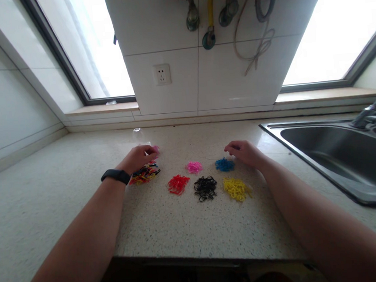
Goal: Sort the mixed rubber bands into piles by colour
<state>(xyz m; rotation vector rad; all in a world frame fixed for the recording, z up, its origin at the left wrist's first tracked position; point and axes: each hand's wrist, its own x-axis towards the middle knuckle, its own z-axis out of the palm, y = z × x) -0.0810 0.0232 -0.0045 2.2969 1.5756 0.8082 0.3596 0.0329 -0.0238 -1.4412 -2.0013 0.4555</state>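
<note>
My left hand, with a black band on its wrist, is above a mixed pile of small coloured rubber bands. Its fingers are curled together beside a pink bit; whether they hold anything does not show. Just right of the blue rubber bands is my right hand, its fingers drawn together over the pile's edge, their contents too small to make out. Between the hands lie separate heaps of pink, red, black and yellow rubber bands.
Behind my left hand stands a clear plastic container. A steel sink with a tap is set into the speckled counter on the right. The tiled wall carries a socket and hoses.
</note>
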